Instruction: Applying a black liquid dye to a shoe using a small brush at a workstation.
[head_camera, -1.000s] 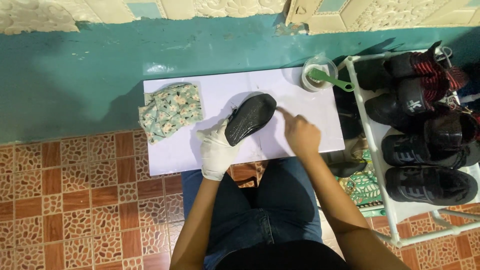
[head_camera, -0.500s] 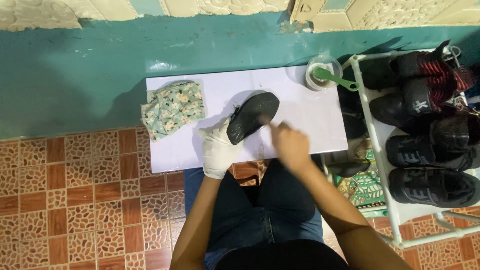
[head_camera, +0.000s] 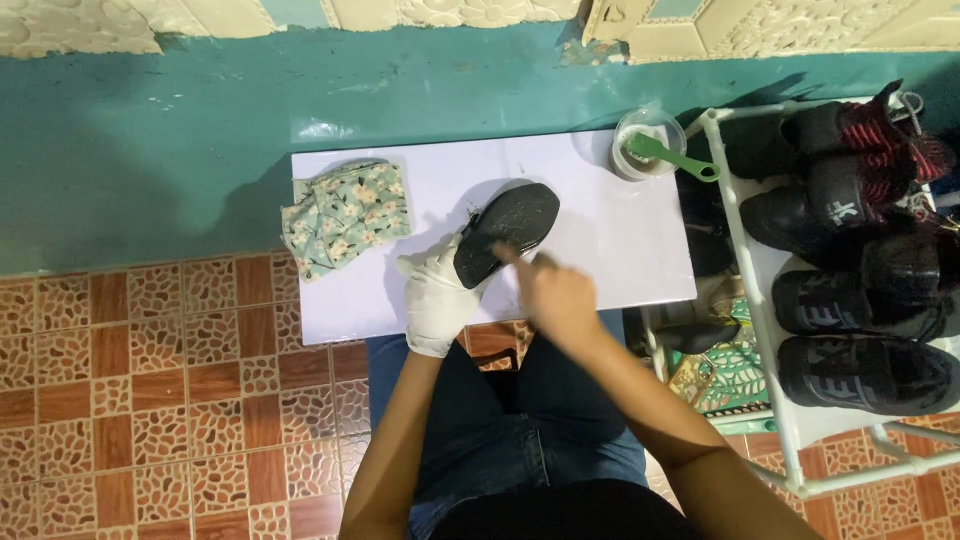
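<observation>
A black shoe (head_camera: 508, 230) lies sole up on a white board (head_camera: 620, 235) across my lap. My left hand (head_camera: 438, 295), in a white glove, grips the shoe at its near end. My bare right hand (head_camera: 553, 290) is blurred, with its fingers touching the sole's near right edge; it holds nothing that I can make out. A folded floral cloth (head_camera: 345, 213) rests on the board's left part.
A clear cup (head_camera: 645, 145) with a green-handled brush (head_camera: 672, 156) stands at the board's far right corner. A white rack (head_camera: 760, 290) with several black shoes (head_camera: 850, 290) stands at the right. Brown patterned tiles (head_camera: 150, 400) cover the floor; a teal wall base runs behind.
My right hand has moved left and nearer, from the board beside the shoe onto the shoe's sole. The gloved left hand and the shoe have stayed about where they were.
</observation>
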